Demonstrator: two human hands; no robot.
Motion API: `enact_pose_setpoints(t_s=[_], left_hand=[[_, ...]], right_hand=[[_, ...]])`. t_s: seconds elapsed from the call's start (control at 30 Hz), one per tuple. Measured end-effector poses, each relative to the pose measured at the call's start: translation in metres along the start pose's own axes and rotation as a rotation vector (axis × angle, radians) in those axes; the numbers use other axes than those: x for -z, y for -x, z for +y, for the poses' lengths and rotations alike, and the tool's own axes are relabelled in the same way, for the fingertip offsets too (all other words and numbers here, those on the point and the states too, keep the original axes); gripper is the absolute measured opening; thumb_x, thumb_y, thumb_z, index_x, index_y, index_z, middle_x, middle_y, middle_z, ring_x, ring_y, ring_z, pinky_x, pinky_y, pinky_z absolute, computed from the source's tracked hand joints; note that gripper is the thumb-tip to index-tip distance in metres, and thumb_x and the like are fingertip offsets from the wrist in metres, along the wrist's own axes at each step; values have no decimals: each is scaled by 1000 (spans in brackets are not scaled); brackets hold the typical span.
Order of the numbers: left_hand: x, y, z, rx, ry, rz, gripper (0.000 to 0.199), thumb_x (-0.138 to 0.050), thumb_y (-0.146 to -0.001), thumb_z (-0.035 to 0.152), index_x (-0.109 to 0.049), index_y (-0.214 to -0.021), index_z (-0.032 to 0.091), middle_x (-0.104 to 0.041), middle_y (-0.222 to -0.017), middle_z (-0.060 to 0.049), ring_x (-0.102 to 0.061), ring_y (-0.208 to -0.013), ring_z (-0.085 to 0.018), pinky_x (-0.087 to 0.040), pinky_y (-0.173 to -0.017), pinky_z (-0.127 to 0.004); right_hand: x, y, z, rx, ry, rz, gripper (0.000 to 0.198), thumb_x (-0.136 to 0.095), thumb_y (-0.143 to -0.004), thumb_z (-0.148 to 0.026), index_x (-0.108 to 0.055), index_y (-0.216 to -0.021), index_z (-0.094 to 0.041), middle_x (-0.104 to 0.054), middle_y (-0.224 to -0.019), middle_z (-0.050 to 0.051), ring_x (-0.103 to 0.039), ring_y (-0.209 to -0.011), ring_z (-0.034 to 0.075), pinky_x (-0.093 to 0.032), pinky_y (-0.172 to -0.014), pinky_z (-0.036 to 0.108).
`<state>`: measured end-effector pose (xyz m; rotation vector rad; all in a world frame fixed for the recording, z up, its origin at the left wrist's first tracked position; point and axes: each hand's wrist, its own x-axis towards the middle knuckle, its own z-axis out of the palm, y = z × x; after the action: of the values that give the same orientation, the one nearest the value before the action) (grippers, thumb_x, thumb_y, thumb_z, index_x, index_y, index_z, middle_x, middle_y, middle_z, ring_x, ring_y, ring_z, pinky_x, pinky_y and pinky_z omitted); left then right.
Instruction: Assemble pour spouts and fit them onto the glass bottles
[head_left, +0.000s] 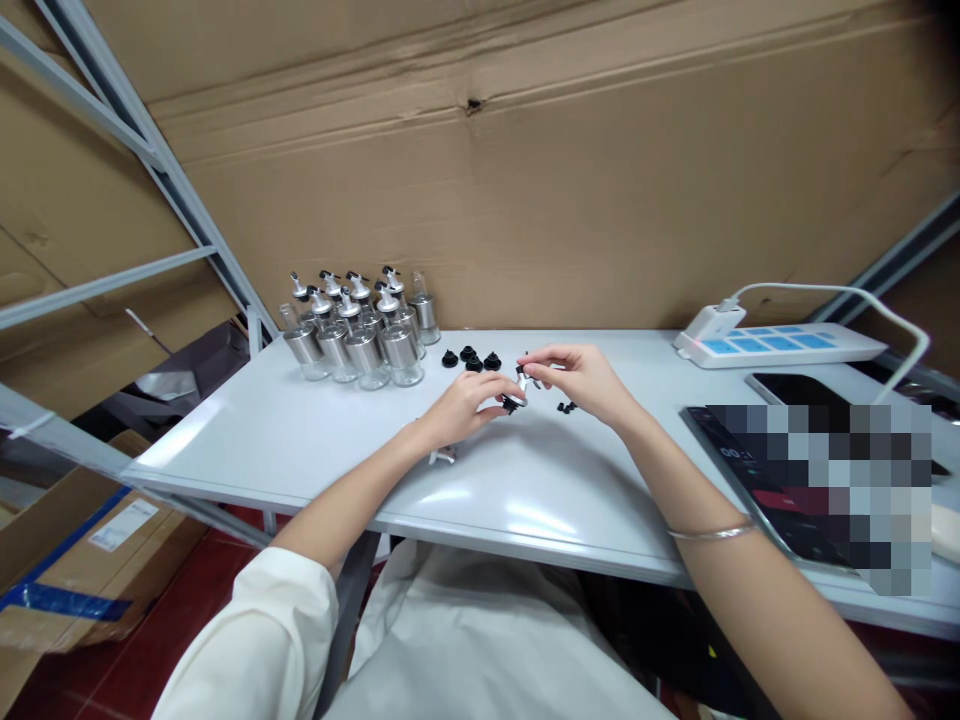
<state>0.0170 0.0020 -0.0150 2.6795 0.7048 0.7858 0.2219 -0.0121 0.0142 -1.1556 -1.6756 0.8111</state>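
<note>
Between my hands, above the table, is a silver pour spout (522,384) with a black base. My left hand (471,402) grips it by the base, fingers closed round the rim. My right hand (581,380) pinches at its top, where a small black cap (520,370) shows. Just behind my left hand sit several black stoppers (492,361). Small black pieces (566,407) lie under my right hand. Another silver spout part (442,455) rests near my left forearm, which partly hides it.
Several glass bottles with steel sleeves (365,355), most topped with spouts, stand at the back left. A power strip (787,345) with a plugged-in white charger (716,320) lies back right. A tablet (750,480), partly blurred, and a phone (780,390) lie at the right.
</note>
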Motion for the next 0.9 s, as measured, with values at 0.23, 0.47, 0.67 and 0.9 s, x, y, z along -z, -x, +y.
enact_pose_setpoints(t_s=[0.23, 0.47, 0.67, 0.9], left_hand=[[2, 0, 4, 23, -11, 18, 20, -55, -87, 18, -57, -107, 20, -66, -110, -4, -63, -89, -14, -37, -92, -33], [2, 0, 4, 69, -6, 33, 26, -58, -85, 24, -54, -111, 20, -67, -106, -4, -63, -86, -15, -38, -91, -34], [2, 1, 4, 15, -70, 109, 23, -58, -85, 28, -57, -106, 21, -61, -116, -9, -54, -111, -22, -39, -98, -39], [3, 1, 6, -4, -74, 158, 23, -60, -83, 30, -57, -105, 22, -46, -138, -12, -45, -125, -26, -36, -106, -46]], right_hand=[[1, 1, -1, -15, -24, -31, 31, -61, -73, -36, -74, -90, -14, -63, -67, 3, -47, -53, 10, -38, -49, 25], [1, 0, 0, -7, -27, -42, 32, -63, -72, -37, -74, -92, -15, -63, -65, 2, -48, -52, 10, -40, -50, 26], [3, 2, -2, -23, -96, -90, 36, -67, -70, -41, -74, -95, -15, -61, -58, 1, -50, -52, 11, -43, -54, 28], [3, 3, -5, -39, -171, -99, 38, -71, -70, -43, -73, -97, -16, -59, -58, -2, -48, -52, 10, -45, -59, 29]])
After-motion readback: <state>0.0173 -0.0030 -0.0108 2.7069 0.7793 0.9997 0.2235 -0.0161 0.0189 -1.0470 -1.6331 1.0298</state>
